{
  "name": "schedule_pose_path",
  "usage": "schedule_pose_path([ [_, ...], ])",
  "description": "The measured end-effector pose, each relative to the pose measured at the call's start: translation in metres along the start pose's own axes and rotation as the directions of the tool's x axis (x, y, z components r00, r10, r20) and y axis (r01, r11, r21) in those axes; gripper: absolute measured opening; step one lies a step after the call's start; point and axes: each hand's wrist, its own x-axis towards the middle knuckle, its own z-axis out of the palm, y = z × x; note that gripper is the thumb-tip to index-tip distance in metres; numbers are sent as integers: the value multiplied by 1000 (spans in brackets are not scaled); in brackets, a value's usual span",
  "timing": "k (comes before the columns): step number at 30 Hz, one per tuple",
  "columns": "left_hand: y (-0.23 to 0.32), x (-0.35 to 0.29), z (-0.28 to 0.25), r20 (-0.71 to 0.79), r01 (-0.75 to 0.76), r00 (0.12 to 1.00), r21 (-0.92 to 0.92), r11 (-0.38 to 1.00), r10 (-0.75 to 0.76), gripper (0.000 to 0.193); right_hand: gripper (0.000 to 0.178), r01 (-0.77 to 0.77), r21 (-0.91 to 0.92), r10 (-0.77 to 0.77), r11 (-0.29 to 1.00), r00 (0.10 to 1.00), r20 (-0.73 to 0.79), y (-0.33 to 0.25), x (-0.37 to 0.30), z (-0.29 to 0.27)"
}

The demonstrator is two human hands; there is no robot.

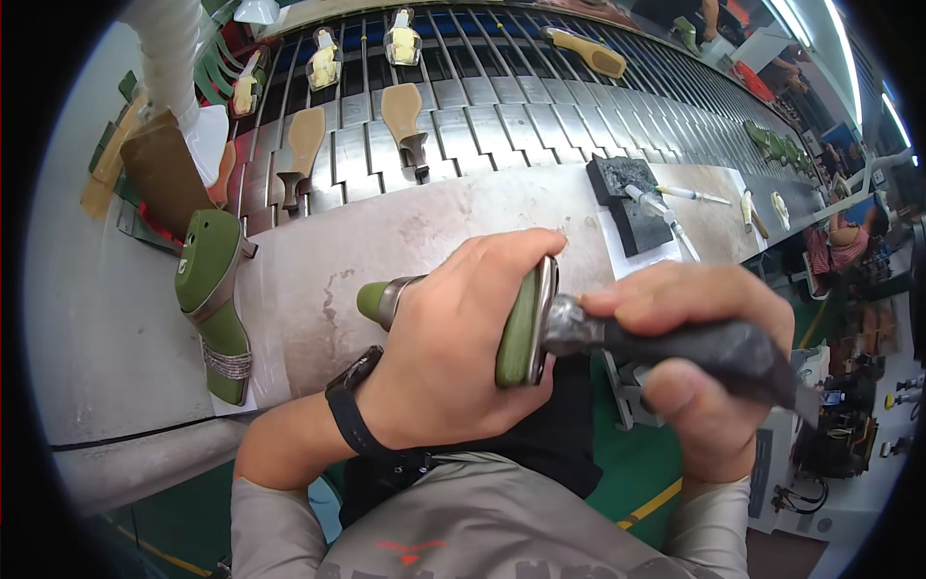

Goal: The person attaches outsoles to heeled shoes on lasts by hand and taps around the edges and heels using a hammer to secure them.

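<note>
Left hand [453, 338] gripping green shoe [518, 333]; right hand [699, 362] clenching dark tool [666, 343], working sole edge. Next likely calling for steady pressure along rim.

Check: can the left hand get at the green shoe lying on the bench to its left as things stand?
Probably not right away. The left hand is wrapped around a green shoe part that the right hand works with a dark tool. The path to the green shoe looks free, but the hand is occupied.
</note>
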Motion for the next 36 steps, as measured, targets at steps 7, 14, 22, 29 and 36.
schedule_pose_path([
  [7, 3, -22, 4, -51, -125, 991, 32, 992, 126, 75, 48, -189, 164, 198, 968, 979, -43, -1, 9, 6],
  [14, -7, -114, 28, -213, -371, 872, 302, 878, 441, 82, 29, -28, 228, -71, 973, 906, 417, 35, -31, 21],
  [22, -78, -174, 55, -172, -7, 976, 597, 803, 136, 67, 26, -329, 218, 323, 919, 944, 62, 131, -101, 66],
  [29, -79, -178, 51, -69, -65, 987, 652, 756, 145, 96, 29, -281, 304, 266, 910, 960, 90, 145, -87, 55],
  [36, -81, -180, 55, -59, -79, 985, 690, 719, 165, 97, 31, -319, 658, 355, 682, 931, 83, 187, -80, 69],
])
